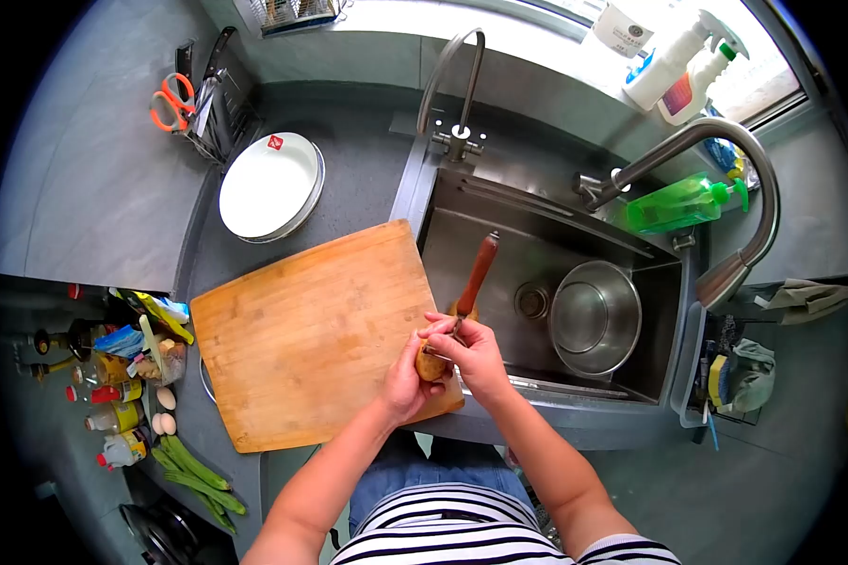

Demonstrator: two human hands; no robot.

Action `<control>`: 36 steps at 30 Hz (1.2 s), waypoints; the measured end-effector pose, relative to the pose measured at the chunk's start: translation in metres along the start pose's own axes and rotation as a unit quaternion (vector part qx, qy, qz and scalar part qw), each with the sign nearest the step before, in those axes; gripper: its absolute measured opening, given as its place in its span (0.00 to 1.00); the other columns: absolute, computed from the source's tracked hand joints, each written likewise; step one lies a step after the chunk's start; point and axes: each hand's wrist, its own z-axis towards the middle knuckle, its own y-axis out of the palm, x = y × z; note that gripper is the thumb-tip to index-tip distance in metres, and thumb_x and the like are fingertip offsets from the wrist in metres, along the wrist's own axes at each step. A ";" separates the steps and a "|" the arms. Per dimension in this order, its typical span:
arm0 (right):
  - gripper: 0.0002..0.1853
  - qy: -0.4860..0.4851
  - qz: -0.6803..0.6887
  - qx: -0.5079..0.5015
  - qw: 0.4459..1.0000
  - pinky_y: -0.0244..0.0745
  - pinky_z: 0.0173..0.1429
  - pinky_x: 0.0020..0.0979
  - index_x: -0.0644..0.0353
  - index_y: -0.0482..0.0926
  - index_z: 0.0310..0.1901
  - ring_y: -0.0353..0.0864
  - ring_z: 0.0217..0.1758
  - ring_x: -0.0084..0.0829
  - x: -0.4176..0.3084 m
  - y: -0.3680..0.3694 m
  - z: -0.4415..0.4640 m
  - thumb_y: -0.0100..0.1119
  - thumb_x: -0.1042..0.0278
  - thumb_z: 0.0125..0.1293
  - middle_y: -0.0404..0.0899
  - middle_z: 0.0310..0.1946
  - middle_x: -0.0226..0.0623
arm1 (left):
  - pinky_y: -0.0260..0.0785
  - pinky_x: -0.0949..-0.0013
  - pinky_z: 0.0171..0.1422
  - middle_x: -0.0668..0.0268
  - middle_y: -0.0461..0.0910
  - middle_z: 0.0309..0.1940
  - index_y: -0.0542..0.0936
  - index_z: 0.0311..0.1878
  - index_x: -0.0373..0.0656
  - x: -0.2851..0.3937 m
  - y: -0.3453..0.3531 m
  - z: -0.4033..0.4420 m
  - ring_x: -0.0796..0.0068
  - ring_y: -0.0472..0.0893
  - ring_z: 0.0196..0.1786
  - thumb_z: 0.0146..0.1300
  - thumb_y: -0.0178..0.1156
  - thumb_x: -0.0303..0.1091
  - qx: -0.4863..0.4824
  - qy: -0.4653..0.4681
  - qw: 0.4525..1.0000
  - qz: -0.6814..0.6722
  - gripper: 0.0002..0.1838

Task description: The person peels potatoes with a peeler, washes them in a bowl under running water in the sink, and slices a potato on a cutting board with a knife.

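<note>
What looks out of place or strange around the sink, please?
The cutting board lies askew to the sink, overlapping its edge. A curved metal rim shows from under the board, which may not rest flat. No spill is visible.

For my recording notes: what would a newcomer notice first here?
Probably the large rectangular wooden board, left of the grey metal sink. Over the board's right edge, the left hand holds a yellowish-brown rounded potato. Behind the sink's right side, a bright green plastic bottle also catches the eye.
</note>
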 end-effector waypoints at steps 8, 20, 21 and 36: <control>0.04 -0.107 -0.191 -0.036 0.975 0.51 0.74 0.44 0.59 0.82 0.35 0.58 0.74 0.38 0.000 0.013 0.005 0.64 0.71 0.60 0.78 0.57 0.40 | 0.59 0.79 0.25 0.70 0.74 0.33 0.74 0.50 0.50 0.000 0.010 0.003 0.80 0.72 0.30 0.73 0.33 0.63 0.058 0.057 0.997 0.002 0.29; 0.05 0.027 -0.012 0.083 0.996 0.76 0.46 0.24 0.62 0.74 0.38 0.81 0.38 0.21 0.037 0.047 0.063 0.59 0.71 0.68 0.82 0.34 0.34 | 0.58 0.80 0.23 0.63 0.73 0.30 0.69 0.51 0.48 0.012 -0.030 -0.041 0.80 0.69 0.24 0.74 0.32 0.61 0.060 0.092 0.992 -0.060 0.26; 0.05 -0.031 -0.071 0.088 0.993 0.75 0.44 0.23 0.62 0.74 0.37 0.80 0.37 0.20 0.043 0.044 0.071 0.59 0.72 0.68 0.82 0.33 0.33 | 0.58 0.79 0.23 0.63 0.74 0.31 0.68 0.53 0.49 0.012 -0.033 -0.041 0.80 0.70 0.24 0.74 0.32 0.60 0.033 0.099 0.992 -0.075 0.25; 0.05 0.024 -0.009 0.038 0.999 0.73 0.47 0.22 0.57 0.74 0.36 0.78 0.45 0.22 0.029 0.067 0.042 0.58 0.69 0.68 0.76 0.58 0.42 | 0.62 0.77 0.27 0.66 0.75 0.31 0.72 0.47 0.46 0.011 -0.038 -0.033 0.80 0.70 0.25 0.72 0.39 0.60 0.060 0.094 0.986 -0.122 0.26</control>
